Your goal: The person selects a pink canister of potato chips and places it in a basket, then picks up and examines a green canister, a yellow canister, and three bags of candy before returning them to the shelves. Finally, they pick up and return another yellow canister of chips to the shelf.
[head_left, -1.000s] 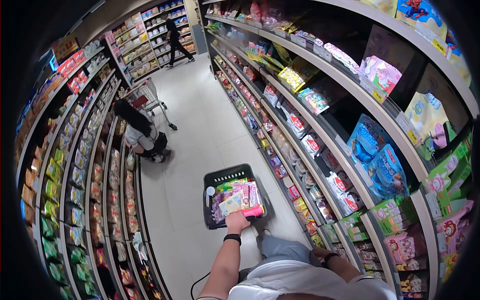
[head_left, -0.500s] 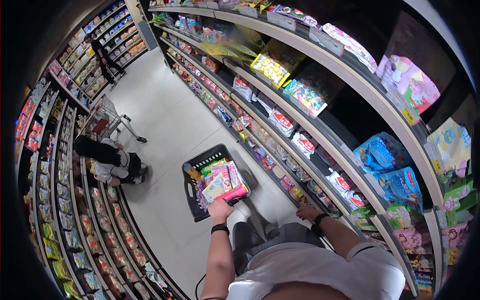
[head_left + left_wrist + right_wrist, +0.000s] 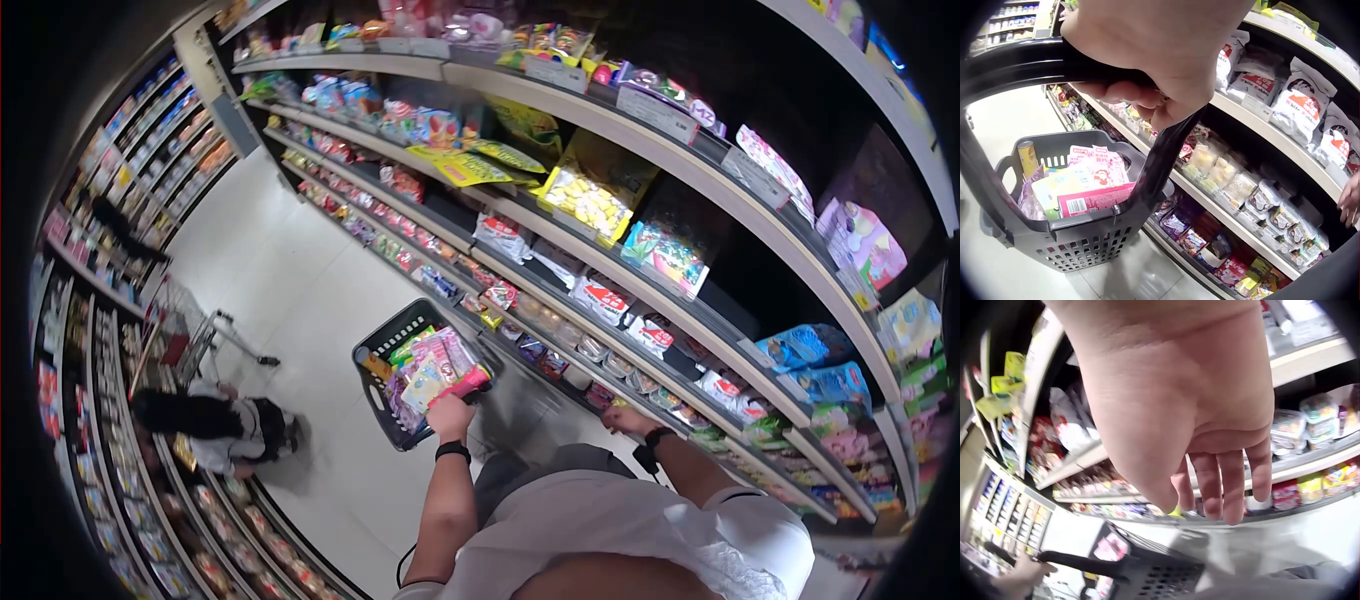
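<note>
In the head view, the left hand (image 3: 451, 414) holds a dark plastic shopping basket (image 3: 376, 400) in front of the person's legs, over the pale aisle floor. The right hand (image 3: 628, 420) is near the lower rows of the candy shelves (image 3: 640, 145); from here I cannot tell if it touches them. On the other side of the aisle there is a second person (image 3: 225, 425), low down, and near this person a shopping cart (image 3: 205, 340). So in my judgement the basket is carried best through the middle, apart from both sides.

In the left wrist view, the fingers of the left hand are curled firmly around the black arched handle (image 3: 1016, 59). Inside the basket are a yellow canister (image 3: 1027, 156), a pink box (image 3: 1094, 200) and several colourful packets, heaped up; I think a level and calm carry suits this load, because the upper packets could slide. White Rabbit candy bags (image 3: 1300, 103) stand on the shelf beyond.

In the right wrist view, the right palm shows; its fingers hang down, only slightly bent, with nothing in them. Such a free hand could steady the basket's rim, if the load leans.
</note>
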A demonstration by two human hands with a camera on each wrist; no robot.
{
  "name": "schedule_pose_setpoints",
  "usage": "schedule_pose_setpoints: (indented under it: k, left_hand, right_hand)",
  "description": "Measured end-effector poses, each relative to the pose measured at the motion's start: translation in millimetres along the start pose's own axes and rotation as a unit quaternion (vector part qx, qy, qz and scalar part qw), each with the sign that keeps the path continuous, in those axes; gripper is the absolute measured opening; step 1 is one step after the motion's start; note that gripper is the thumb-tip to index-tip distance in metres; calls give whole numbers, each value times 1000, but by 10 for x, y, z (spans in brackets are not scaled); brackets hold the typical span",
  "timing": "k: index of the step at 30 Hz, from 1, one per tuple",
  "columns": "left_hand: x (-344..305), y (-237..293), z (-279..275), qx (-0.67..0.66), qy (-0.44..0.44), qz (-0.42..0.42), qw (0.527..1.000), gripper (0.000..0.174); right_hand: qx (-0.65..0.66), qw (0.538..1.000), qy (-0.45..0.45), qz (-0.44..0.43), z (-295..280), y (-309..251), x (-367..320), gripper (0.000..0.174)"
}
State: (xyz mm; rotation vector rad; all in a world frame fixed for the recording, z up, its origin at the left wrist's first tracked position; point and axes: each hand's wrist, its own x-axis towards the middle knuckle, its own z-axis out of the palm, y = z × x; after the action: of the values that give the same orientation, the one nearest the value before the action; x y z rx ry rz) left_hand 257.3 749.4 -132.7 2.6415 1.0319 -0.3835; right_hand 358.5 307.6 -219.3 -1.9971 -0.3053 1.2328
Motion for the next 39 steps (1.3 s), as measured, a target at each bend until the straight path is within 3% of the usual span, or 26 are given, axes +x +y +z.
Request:
schedule_pose_setpoints:
  k: [1,2,4,5,6,11,15,16,18,19,21,22,24,25,27,28,30,34,36,37,39]
  left_hand:
    - [181,-10,-107,1,-17,-5,1000,33]
    - [353,-56,-142,-3,-13,4,1000,33]
    - [625,-95,-273,-4,-2,13,1000,32]
    - [789,-151,-294,11,-3,27,1000,34]
    - [955,-187,-319,25,-4,41,999,36]
    - [1574,-295,-522,67,33,68,995,36]
    - [2002,-325,-634,84,25,56,995,47]
    - [2067,-332,-676,87,26,60,994,47]
    - [2185,-320,-800,80,30,55,995,46]
    - [2265,-323,-834,82,32,61,994,46]
    - [2397,-367,-863,77,26,59,995,46]
    - [2459,-366,-888,75,27,63,995,46]
    - [2537,-410,-941,78,31,60,995,47]
    - [2602,-416,-957,70,39,58,995,48]
    - [2784,-451,-946,72,46,66,994,48]
    - [2851,-479,-899,71,49,64,994,48]
    - [2816,-485,-1024,62,68,76,993,48]
    - [2991,-607,-1054,56,70,91,992,47]
    - [2996,-589,-1112,57,68,100,991,46]
    - [3045,-610,-1077,61,75,108,989,45]
    - [3044,-586,-1093,66,85,110,988,45]
  right_hand:
    - [66,991,40,-113,23,-111,200,24]
    - [73,986,90,-116,-28,-762,15,23]
    - [142,976,110,-126,-223,-1532,-71,29]
    - [125,973,159,-115,-303,-1764,-82,24]
    - [70,963,200,-164,-399,-2263,-329,25]
    - [147,878,384,-247,-955,-2975,-781,26]
    - [169,763,554,-287,-1478,-3058,-1014,45]
    - [141,702,633,-293,-1614,-3040,-968,46]
    - [-99,596,794,-67,-1877,-2955,-983,62]
    - [-95,592,798,-63,-2032,-2910,-997,62]
    - [125,769,611,141,-2279,-2897,-992,71]
    - [135,730,664,93,-2230,-2897,-867,67]
    - [143,736,646,145,-2321,-2922,-753,44]
    - [146,732,650,146,-2370,-2873,-663,44]
    - [360,724,588,19,-2422,-2809,-585,34]
    - [411,704,577,-36,-2445,-2823,-540,24]
    - [489,652,566,-123,-2490,-2799,-528,23]
    - [497,608,603,-138,-2238,-3106,-851,19]
    - [436,645,600,-186,-2068,-3060,-1088,13]
    - [467,559,636,-255,-1853,-3236,-1088,13]
    - [490,539,604,-323,-1535,-3204,-1165,15]
